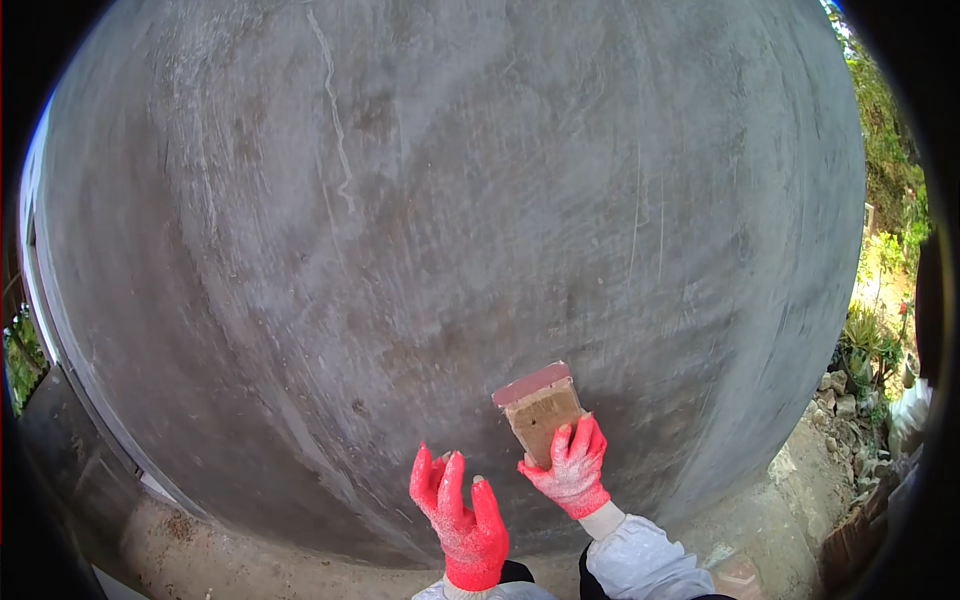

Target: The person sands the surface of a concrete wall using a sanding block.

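A wide grey cement-plastered wall (470,240) fills most of the head view, streaked with pale scratches and darker patches. My right hand (575,468), in a dusty red glove, grips the near end of a sanding block (543,412). The block looks wooden, with a reddish-brown sheet folded over its far edge, and it is held up against or close to the wall's lower part; contact cannot be made out. My left hand (465,522), also in a red glove dusted white, is raised to the left of it. Its fingers are spread and nothing is in them.
Dusty ground (270,570) runs along the wall's foot. To the right lie broken stones (838,400) beside green plants (875,335). A dark panel (70,455) stands by the wall's left edge.
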Motion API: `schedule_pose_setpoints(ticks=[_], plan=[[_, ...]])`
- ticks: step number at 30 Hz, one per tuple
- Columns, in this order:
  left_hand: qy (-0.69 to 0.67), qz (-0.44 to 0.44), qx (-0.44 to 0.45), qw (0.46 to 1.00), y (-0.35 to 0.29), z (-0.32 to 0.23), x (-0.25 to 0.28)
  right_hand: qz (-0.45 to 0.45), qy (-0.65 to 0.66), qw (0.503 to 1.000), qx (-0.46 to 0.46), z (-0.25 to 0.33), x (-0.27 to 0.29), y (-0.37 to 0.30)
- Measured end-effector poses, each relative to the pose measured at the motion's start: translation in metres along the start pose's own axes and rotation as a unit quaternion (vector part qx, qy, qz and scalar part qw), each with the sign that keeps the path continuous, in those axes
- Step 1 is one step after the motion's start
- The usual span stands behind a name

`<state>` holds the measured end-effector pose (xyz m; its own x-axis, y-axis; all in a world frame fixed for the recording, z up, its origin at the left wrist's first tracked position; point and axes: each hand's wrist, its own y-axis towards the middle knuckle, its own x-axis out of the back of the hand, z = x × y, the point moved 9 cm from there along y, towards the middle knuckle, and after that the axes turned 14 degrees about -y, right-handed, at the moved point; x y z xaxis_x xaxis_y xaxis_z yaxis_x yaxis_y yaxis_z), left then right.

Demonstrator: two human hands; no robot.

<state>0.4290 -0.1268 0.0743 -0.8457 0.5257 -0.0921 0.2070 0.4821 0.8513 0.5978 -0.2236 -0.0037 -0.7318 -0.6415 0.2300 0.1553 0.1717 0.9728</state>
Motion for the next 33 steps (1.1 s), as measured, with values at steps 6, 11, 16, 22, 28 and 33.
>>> schedule_pose_setpoints(ticks=[6, 11, 16, 22, 28, 33], plan=[[-0.006, 0.043, 0.034, 0.998, -0.009, 0.006, -0.008, -0.046, 0.023, 0.998, -0.019, 0.007, 0.058, 0.207], [-0.01, 0.032, 0.041, 0.999, -0.009, 0.005, -0.013, -0.053, 0.018, 0.998, -0.039, -0.008, 0.053, 0.203], [-0.057, 0.046, 0.033, 0.997, -0.02, 0.003, -0.025, 0.014, -0.021, 0.999, -0.027, -0.052, 0.004, -0.027], [-0.037, 0.07, 0.037, 0.996, -0.023, 0.004, -0.037, -0.048, -0.014, 0.996, -0.07, -0.049, 0.068, 0.22], [-0.048, 0.059, 0.045, 0.996, -0.024, 0.007, -0.046, -0.053, -0.02, 0.996, -0.074, -0.075, 0.045, 0.144], [-0.041, 0.088, 0.048, 0.994, -0.033, 0.005, -0.065, -0.002, -0.024, 1.0, -0.017, -0.104, 0.019, 0.004]])
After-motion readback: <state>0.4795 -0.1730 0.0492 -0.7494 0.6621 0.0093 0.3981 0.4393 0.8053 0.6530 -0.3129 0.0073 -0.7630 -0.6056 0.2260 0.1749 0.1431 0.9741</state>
